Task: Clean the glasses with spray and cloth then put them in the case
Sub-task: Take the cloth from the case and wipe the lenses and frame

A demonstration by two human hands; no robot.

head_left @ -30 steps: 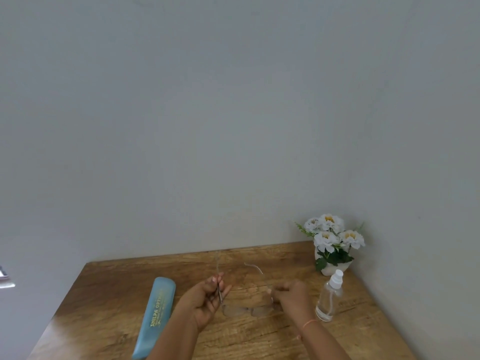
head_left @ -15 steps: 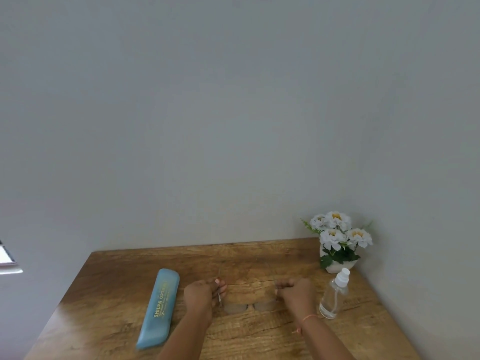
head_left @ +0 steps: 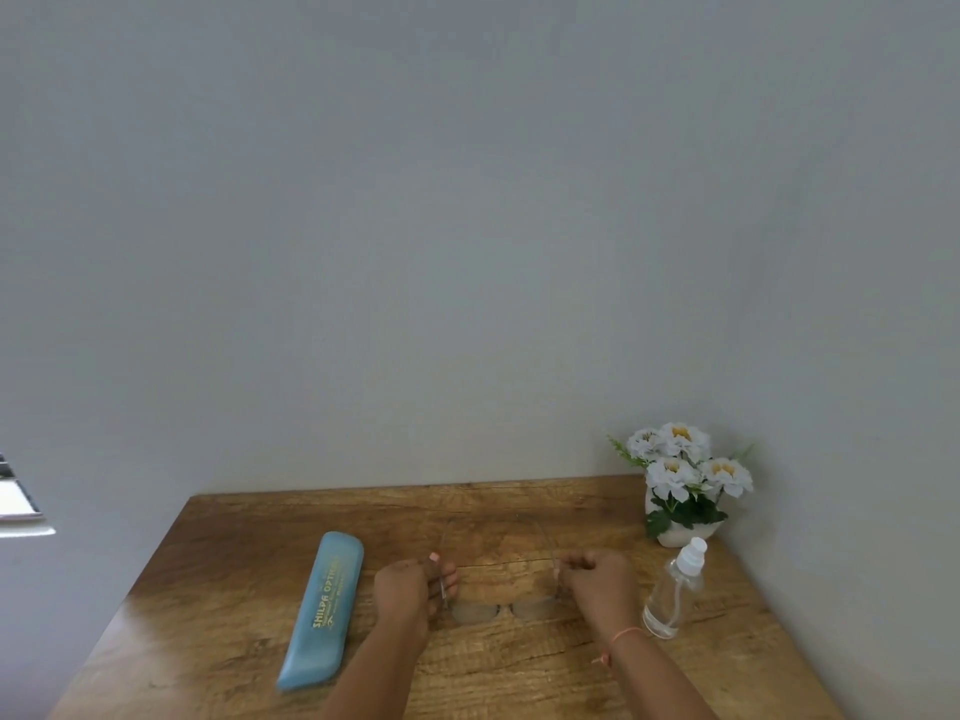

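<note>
Thin rimless glasses sit low over the wooden table, lenses toward me and both arms opened out away from me. My left hand pinches the left arm near its hinge. My right hand pinches the right arm in the same way. A closed blue glasses case with yellow lettering lies on the table to the left of my left hand. A clear spray bottle with a white nozzle stands just right of my right hand. No cloth is in view.
A white pot of white flowers stands in the back right corner against the grey wall. The table's left edge runs diagonally beside the case. A bright window edge shows at far left.
Both hands lowered the glasses toward the table and drew slightly apart. The view tilted a little, so the table looks farther down.
</note>
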